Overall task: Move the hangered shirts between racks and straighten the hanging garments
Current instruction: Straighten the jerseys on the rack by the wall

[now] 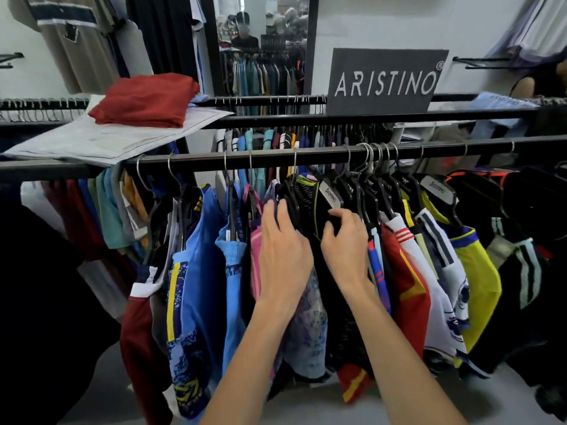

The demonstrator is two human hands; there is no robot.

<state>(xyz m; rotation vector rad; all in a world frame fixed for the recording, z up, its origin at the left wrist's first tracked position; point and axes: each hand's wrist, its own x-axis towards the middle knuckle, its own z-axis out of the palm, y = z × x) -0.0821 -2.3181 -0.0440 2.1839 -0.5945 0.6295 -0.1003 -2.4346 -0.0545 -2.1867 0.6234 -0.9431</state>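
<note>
A black rail runs across the view, hung with several sports shirts on black hangers. At its middle hangs a black shirt with yellow-green trim. My left hand lies on that shirt's left shoulder, its fingers reaching over the hanger's left arm. My right hand has curled fingers pinching the dark cloth at the shirt's right shoulder. Blue shirts hang to the left; red, white and yellow shirts crowd the right.
Folded red cloth and paper sheets lie on the rack top at left. A second rail behind carries more shirts and an ARISTINO sign. A mirror stands at the back wall.
</note>
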